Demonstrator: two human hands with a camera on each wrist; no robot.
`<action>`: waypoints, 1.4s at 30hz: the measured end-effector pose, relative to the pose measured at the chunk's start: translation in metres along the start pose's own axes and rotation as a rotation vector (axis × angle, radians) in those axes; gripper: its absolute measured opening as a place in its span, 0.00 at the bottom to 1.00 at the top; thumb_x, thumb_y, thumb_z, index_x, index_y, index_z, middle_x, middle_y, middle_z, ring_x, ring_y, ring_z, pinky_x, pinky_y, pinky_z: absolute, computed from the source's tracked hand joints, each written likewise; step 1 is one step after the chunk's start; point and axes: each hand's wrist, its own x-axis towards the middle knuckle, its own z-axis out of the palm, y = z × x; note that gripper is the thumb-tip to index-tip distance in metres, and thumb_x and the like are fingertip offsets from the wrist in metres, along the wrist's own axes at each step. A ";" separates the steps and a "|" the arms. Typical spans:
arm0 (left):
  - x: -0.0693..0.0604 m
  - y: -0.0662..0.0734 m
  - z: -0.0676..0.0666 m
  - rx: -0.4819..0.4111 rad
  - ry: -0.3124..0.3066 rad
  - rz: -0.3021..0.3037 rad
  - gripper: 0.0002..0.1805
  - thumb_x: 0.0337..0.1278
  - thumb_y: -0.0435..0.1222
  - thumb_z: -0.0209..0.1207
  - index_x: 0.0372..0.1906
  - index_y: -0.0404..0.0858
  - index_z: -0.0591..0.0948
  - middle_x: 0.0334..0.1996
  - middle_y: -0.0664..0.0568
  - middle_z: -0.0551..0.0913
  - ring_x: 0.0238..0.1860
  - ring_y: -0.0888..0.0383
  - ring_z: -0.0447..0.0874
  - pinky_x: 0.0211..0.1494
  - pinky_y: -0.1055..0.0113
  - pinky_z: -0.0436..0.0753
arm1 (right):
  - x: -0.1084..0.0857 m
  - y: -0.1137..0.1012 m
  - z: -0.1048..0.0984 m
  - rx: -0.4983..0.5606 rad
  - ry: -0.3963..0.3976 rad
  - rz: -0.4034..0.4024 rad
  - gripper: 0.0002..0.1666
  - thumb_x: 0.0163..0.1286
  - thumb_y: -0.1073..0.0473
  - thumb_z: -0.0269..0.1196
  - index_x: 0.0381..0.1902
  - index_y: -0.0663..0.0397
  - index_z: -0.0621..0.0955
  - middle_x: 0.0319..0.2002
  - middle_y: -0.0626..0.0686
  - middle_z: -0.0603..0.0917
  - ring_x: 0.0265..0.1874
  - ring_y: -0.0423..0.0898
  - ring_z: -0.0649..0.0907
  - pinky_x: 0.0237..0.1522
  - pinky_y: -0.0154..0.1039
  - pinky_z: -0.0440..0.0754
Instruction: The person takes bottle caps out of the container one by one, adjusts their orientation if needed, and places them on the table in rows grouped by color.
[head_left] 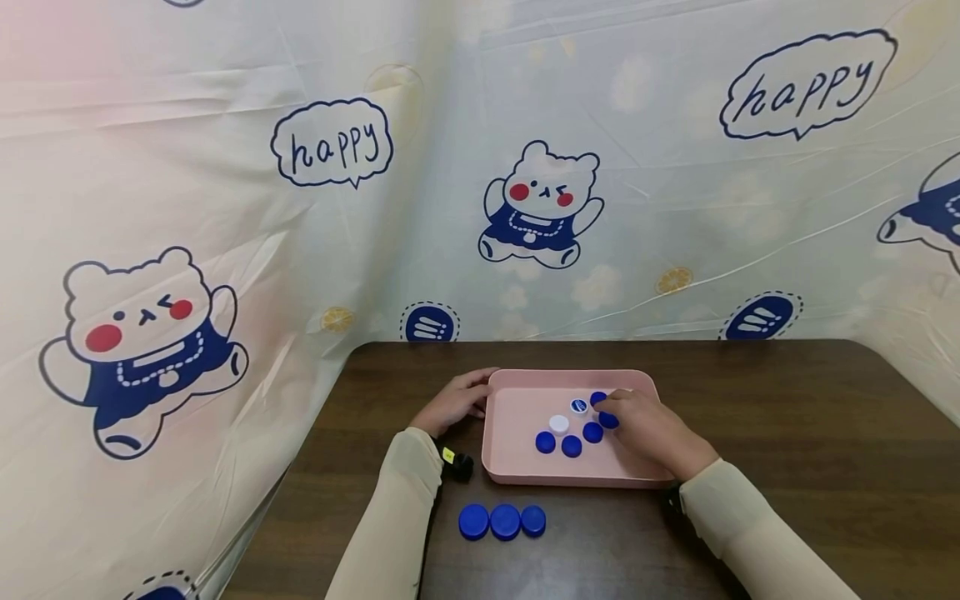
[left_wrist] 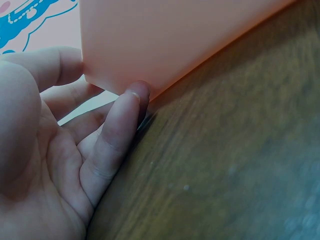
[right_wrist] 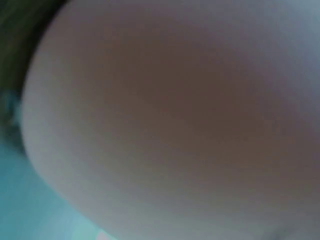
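Cream sleeves (head_left: 390, 525) lie nearest, cut off by the lower edge of the head view. The right hand (head_left: 648, 425) reaches over the right side of a pink tray (head_left: 570, 481), fingertips at two partly covered blue caps (head_left: 597, 397). Whether they pinch one I cannot tell: the hand hides the contact, and the right wrist view is mostly blurred skin. The left hand (head_left: 453, 402) touches the tray's outer wall near the far left corner with bent fingers; whether it grips, I cannot tell.

Beside the right fingertips sit three more blue caps (head_left: 572, 447), a white cap (head_left: 558, 425) and a white disc with blue print (head_left: 578, 406); smooth pink floor separates them from the left wall. Just in front of the tray, three ridged caps (head_left: 505, 522) stand in a row, the rightmost smaller. A black device (head_left: 461, 467) sits at the left cuff. Dark wood-grain table (head_left: 810, 442) stretches away rightward, its far corners rounded, against creased, bear-printed cloth (head_left: 427, 225).
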 end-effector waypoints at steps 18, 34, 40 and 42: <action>0.021 -0.027 -0.002 0.009 0.032 0.003 0.25 0.74 0.41 0.49 0.72 0.46 0.66 0.53 0.44 0.79 0.41 0.52 0.81 0.44 0.59 0.82 | 0.000 0.002 0.000 -0.009 0.022 -0.029 0.16 0.65 0.67 0.64 0.51 0.54 0.85 0.50 0.56 0.82 0.52 0.55 0.80 0.55 0.53 0.76; 0.021 -0.027 -0.002 0.017 0.050 0.012 0.24 0.74 0.41 0.49 0.71 0.47 0.68 0.51 0.48 0.79 0.42 0.50 0.81 0.44 0.59 0.82 | -0.001 0.003 -0.003 0.018 0.037 -0.028 0.16 0.65 0.67 0.65 0.51 0.55 0.85 0.49 0.55 0.83 0.52 0.54 0.80 0.55 0.52 0.76; 0.021 -0.029 -0.002 0.007 0.052 0.003 0.24 0.73 0.42 0.50 0.71 0.48 0.69 0.51 0.48 0.79 0.42 0.50 0.81 0.44 0.59 0.82 | -0.001 0.002 -0.004 0.041 0.018 -0.008 0.16 0.66 0.66 0.64 0.52 0.54 0.85 0.49 0.55 0.83 0.52 0.54 0.81 0.54 0.53 0.77; 0.020 -0.030 -0.002 0.006 0.053 -0.001 0.24 0.73 0.42 0.50 0.71 0.48 0.69 0.51 0.48 0.79 0.42 0.50 0.81 0.44 0.59 0.82 | -0.001 0.002 -0.004 0.047 0.016 -0.005 0.16 0.66 0.66 0.65 0.52 0.54 0.85 0.49 0.55 0.83 0.52 0.54 0.81 0.54 0.53 0.77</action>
